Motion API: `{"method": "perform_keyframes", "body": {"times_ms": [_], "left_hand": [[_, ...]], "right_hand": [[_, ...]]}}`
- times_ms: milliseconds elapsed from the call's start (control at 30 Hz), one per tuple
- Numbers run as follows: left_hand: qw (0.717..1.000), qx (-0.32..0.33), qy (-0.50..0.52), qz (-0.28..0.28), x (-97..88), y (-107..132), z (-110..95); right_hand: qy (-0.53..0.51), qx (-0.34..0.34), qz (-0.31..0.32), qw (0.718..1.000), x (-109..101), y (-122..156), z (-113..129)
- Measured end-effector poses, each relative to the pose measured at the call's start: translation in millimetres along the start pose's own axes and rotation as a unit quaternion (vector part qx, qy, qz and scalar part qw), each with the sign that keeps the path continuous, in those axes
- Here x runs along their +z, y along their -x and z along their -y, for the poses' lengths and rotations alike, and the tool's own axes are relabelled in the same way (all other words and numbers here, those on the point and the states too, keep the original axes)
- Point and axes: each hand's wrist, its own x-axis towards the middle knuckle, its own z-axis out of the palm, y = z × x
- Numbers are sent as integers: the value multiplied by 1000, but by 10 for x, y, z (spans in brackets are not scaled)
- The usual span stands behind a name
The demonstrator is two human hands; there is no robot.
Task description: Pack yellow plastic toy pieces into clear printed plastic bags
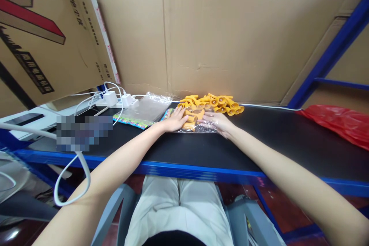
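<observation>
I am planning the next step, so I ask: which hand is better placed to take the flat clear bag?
Probably the left hand: it is nearer to the flat clear bag, while the right hand is at the right side of the bag of yellow pieces.

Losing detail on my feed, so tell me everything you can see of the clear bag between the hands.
The bag looks like thin, glossy, crinkled plastic, with a colorful printed strip at its left end. It lies on the black tabletop, in front of the yellow pile. Yellow pieces appear to be inside. The left hand rests on it; the right hand touches its right end, fingers partly behind film.
</observation>
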Motion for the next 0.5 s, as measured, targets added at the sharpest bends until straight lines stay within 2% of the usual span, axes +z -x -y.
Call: {"method": "perform_keyframes", "body": {"times_ms": [100,200,367,500], "left_hand": [[999,6,-17,37,-17,58,-50],[997,15,-24,72,-71,106,-93],[991,31,-25,124,-182,182,-140],[992,39,-5,120,-200,193,-120]], "right_hand": [[23,-39,-2,999,1,-1,6],[100,-68,-4,993,-8,-12,6],[270,-123,45,954,-53,-19,21],[407,-181,-57,893,-74,-15,14]]}}
